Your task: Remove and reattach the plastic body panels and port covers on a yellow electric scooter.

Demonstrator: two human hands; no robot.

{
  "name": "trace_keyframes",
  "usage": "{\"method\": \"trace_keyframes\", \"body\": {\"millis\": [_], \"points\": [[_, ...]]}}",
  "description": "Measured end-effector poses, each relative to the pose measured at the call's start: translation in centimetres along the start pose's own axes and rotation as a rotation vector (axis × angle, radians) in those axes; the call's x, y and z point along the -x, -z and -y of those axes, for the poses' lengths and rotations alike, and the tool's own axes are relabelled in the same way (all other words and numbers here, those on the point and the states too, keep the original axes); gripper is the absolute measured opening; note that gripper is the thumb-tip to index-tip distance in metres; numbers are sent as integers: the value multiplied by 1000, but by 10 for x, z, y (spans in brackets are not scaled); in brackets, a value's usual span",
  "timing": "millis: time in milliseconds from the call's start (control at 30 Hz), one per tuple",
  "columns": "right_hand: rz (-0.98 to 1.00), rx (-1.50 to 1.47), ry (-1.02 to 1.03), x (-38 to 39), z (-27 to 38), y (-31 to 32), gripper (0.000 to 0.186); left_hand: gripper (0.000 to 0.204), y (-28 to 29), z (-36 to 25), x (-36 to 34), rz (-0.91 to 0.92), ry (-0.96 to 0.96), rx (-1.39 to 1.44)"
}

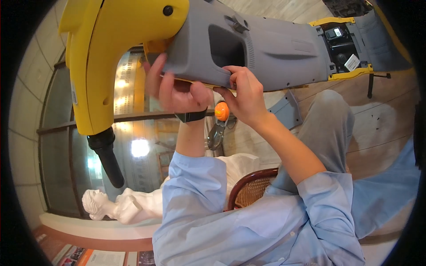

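Observation:
A scooter with a yellow front body and a grey plastic inner panel lies across the upper part of the head view. My right hand pinches the panel's lower edge, just below its dark recessed pocket. Beside it, my left hand is at the same edge farther left, palm up, with fingers apart and somewhat blurred; a dark band circles its wrist. Where the left fingers meet the panel is partly hidden. Just under my hands shows a round orange piece with a dark, glossy lower part.
The scooter's black handlebar grip points down at left. At right, an uncovered compartment shows dark parts and a white label. A loose grey panel lies on the wooden floor. A white statue and a wicker chair are nearby.

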State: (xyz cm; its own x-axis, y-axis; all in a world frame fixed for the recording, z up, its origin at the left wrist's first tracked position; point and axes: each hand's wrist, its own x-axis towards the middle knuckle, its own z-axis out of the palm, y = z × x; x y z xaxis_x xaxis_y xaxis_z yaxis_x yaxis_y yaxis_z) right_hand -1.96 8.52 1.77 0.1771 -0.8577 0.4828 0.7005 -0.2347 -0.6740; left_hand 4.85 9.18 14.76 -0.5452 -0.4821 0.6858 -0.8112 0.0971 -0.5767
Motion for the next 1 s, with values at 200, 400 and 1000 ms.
{"method": "trace_keyframes", "body": {"millis": [200, 400, 1000], "points": [[80, 145, 169, -5, -14, 15, 43, 81, 24, -39, 158, 74, 987, 203], [152, 185, 192, -10, -6, 16, 41, 72, -7, -25, 241, -537, 1999, 1218], [338, 399, 33, 0, 12, 15, 45, 53, -109, -83, 323, -1490, 1746, 1445]]}}
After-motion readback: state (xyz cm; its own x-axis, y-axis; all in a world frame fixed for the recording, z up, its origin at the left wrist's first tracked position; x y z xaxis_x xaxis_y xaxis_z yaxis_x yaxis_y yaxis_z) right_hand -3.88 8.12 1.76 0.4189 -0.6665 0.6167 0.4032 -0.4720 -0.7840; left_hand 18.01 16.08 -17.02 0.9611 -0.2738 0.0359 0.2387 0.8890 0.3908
